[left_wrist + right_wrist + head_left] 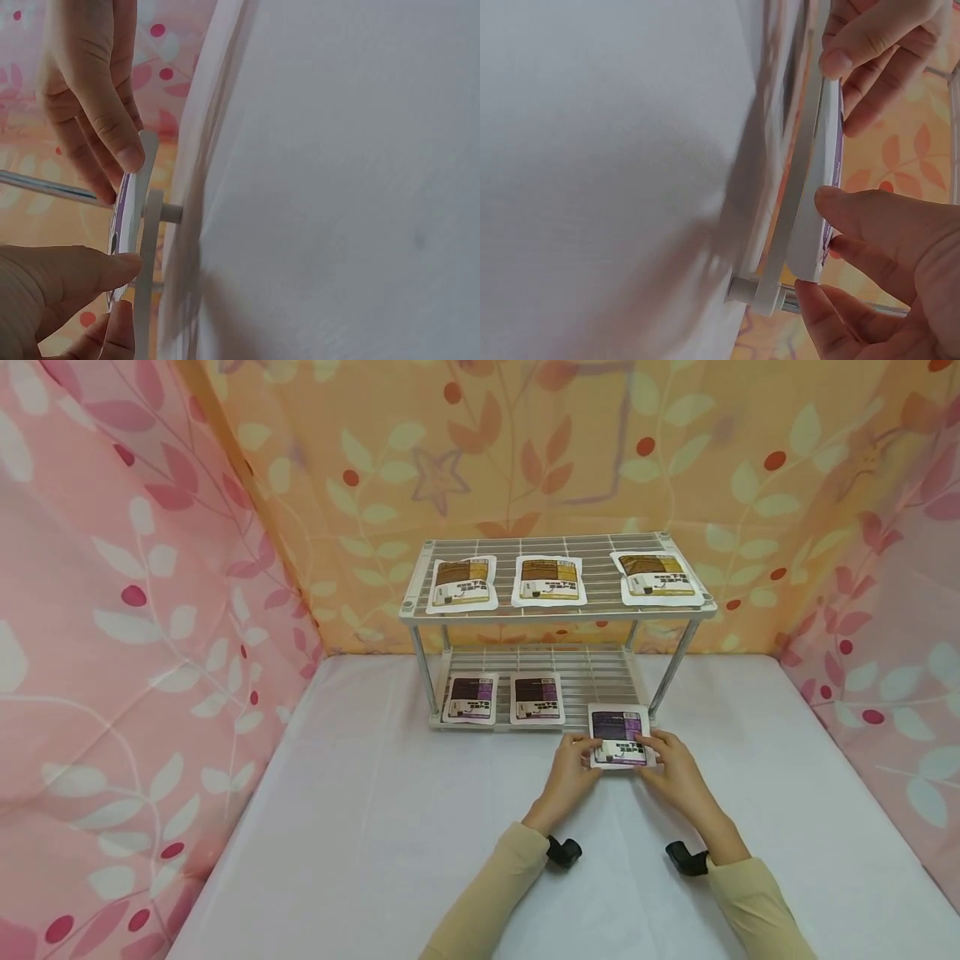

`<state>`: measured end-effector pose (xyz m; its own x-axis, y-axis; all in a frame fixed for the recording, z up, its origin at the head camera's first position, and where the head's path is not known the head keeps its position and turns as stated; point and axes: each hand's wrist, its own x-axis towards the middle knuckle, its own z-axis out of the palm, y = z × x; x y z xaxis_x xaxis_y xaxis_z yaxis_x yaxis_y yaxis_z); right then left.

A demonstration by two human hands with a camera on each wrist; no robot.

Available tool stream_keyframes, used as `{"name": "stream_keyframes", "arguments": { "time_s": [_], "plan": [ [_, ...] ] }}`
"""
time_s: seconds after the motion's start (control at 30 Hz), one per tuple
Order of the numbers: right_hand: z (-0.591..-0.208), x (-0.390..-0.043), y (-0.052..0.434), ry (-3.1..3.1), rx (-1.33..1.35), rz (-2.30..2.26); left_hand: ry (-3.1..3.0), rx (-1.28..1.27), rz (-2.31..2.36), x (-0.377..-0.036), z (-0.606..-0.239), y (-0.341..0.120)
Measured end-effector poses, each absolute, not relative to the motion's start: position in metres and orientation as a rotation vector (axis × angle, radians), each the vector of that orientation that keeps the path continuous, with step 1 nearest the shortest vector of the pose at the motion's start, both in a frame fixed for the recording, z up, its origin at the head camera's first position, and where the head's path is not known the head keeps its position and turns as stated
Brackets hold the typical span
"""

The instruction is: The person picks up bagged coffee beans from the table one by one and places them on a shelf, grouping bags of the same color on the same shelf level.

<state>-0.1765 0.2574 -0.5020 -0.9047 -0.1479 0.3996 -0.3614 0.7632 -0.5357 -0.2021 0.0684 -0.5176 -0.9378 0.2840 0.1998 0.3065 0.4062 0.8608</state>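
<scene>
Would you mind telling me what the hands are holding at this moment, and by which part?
Both hands hold one purple packet by its near corners: the left hand pinches the left corner, the right hand the right corner, at the rack's lower shelf.

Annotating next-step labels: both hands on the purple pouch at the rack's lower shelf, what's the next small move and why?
Probably slide the purple pouch forward onto the lower shelf. Left hand and right hand pinch its near corners, it overhangs the front edge, and the spot right of two purple pouches is free.
</scene>
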Motion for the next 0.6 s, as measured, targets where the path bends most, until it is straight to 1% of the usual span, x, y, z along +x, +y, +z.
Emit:
{"name": "stream_keyframes", "arguments": {
  "time_s": [0.6],
  "plan": [
    [-0.506, -0.206, 0.253, -2.599, 0.365, 0.809, -2.669, -0.529, -1.340, -0.223, -0.510, 0.075]
  ]
}}
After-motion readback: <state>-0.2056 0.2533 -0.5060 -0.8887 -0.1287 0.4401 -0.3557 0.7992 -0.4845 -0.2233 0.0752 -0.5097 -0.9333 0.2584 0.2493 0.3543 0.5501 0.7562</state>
